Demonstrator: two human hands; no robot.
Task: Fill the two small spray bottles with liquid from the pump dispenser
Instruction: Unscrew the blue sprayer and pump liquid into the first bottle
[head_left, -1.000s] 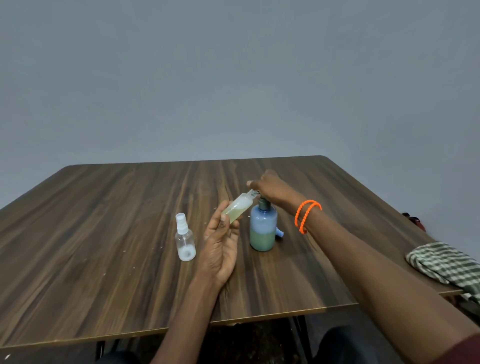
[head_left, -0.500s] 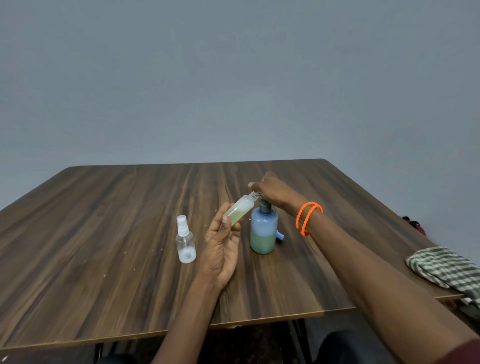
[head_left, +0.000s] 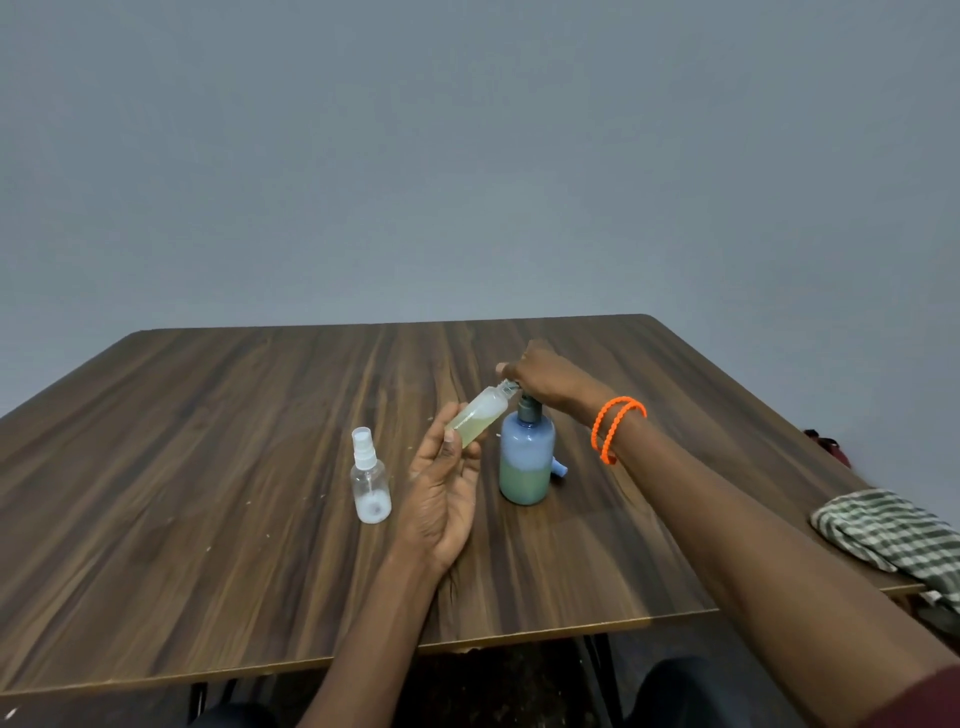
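A blue pump dispenser (head_left: 525, 457) stands mid-table, its lower part filled with greenish liquid. My right hand (head_left: 545, 382), orange bands on the wrist, rests on top of its pump head and hides the nozzle. My left hand (head_left: 444, 488) holds a small uncapped spray bottle (head_left: 478, 415) tilted, its open neck up at the pump spout; pale yellow-green liquid lies inside it. A second small clear spray bottle (head_left: 370, 480), with its white sprayer cap on, stands upright to the left of my left hand.
A small light-blue piece (head_left: 561, 469) lies on the wooden table (head_left: 208, 467) just behind the dispenser. A green-checked cloth (head_left: 893, 535) hangs over the table's right edge. A dark red object (head_left: 826, 447) sits beyond that edge.
Both hands and the tilted bottle hold their places at the pump. The view has shifted slightly; nothing else on the table has moved.
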